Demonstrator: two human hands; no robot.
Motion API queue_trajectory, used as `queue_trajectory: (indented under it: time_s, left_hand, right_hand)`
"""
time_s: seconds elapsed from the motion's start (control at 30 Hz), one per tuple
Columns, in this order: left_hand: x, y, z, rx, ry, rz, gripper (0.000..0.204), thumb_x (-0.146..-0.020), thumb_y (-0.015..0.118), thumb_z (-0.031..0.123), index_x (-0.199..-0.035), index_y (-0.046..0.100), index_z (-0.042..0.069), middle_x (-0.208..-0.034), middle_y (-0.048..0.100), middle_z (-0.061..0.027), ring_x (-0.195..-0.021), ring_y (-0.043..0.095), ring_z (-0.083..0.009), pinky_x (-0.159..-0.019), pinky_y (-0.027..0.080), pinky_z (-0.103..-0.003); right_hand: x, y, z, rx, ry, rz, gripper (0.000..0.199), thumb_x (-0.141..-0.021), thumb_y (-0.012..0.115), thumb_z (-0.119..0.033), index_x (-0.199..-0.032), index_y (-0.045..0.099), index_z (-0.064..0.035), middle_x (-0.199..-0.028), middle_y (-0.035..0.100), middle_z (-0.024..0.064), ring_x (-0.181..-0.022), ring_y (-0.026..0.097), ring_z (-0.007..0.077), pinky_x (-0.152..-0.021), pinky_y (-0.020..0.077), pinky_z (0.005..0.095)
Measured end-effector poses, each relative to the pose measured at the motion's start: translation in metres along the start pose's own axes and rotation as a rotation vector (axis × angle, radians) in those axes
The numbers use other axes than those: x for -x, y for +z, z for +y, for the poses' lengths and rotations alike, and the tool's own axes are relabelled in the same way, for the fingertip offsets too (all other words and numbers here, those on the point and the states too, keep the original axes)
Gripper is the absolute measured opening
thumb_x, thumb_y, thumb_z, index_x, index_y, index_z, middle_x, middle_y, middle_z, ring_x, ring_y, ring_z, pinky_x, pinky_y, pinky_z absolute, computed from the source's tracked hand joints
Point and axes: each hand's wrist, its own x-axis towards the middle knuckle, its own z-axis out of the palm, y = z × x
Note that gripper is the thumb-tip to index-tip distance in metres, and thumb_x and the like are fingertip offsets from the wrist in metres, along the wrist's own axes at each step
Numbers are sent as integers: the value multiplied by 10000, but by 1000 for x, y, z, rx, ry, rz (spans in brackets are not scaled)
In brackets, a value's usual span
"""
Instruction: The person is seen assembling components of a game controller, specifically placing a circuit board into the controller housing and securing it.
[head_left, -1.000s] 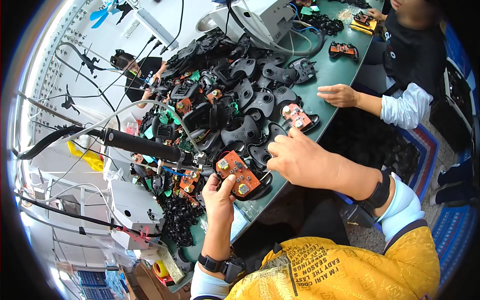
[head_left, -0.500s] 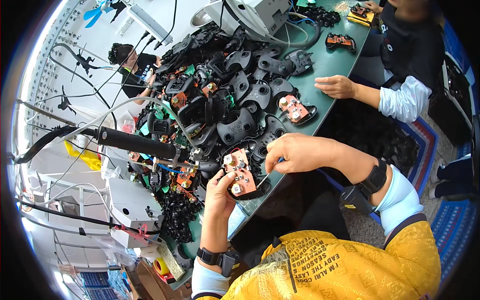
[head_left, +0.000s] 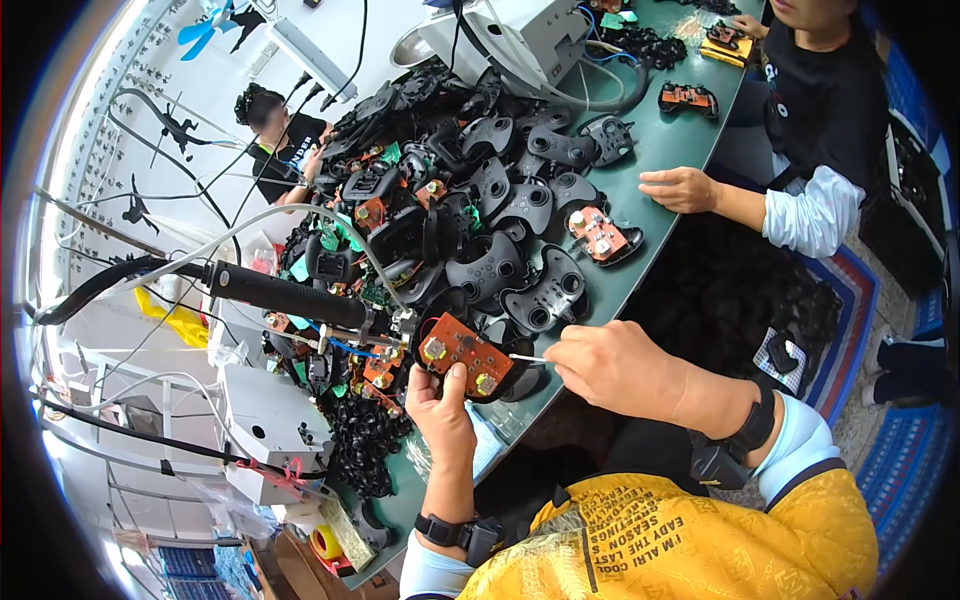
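Note:
My left hand (head_left: 443,415) grips a game controller half with an orange circuit board (head_left: 468,348) in it, thumb on the board's near edge. Two joystick modules with pale caps sit on the board. In my right hand (head_left: 625,370), fingers pinch a thin metal tool (head_left: 528,358); its tip meets the board's right edge. What kind of tool it is cannot be made out, since my fingers cover most of it. A black-handled soldering iron (head_left: 285,295) on a mount reaches in from the left, its end close to the board's upper left corner.
A heap of black controller shells (head_left: 485,260) covers much of the green table (head_left: 655,150). Another controller with an orange board (head_left: 600,235) lies near the edge. A co-worker's hand (head_left: 680,190) rests at the right. Grey machines (head_left: 265,425) stand left and at the back.
The board has turned clockwise and tilted in my left hand. My right hand has moved right and down, with the tool now lying more level against the board's edge.

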Motion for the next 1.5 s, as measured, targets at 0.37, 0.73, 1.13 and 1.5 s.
queue_trajectory:
  time_s: [0.37, 0.73, 1.13, 1.5]
  left_hand:
    - [13, 6, 13, -186, 269, 7, 261, -886, 685, -37, -1120, 585, 20, -1044, 691, -47, -905, 663, -104, -805, 537, -248]
    - [20, 0, 11, -190, 227, -40, 348, -879, 626, -70, -1216, 584, 6, -1092, 682, -62, -953, 655, -136, -892, 513, -287]
    - [23, 15, -14, -30, 178, 123, 257, -900, 670, -25, -1134, 587, 42, -1051, 679, -30, -898, 655, -100, -811, 525, -249]
    - [20, 3, -20, 112, 63, 133, 282, -913, 671, -3, -1181, 591, 37, -1077, 678, -32, -919, 647, -105, -800, 508, -243]
  right_hand:
    - [4, 17, -5, -494, 234, 142, 150, -868, 614, -98, -943, 687, 9, -782, 687, 160, -707, 680, 315, -669, 547, 406]
    - [0, 26, -11, -818, 505, -77, 200, -890, 635, -132, -978, 686, 40, -683, 658, 113, -627, 628, 136, -613, 504, 319]
    - [18, 85, -23, -464, 273, 402, 193, -943, 557, -43, -1134, 546, -22, -1000, 632, 183, -875, 640, 399, -711, 528, 456]
    - [22, 83, -17, -233, 42, 421, 288, -887, 631, -11, -1168, 572, -39, -885, 594, 124, -729, 648, 331, -570, 520, 397]
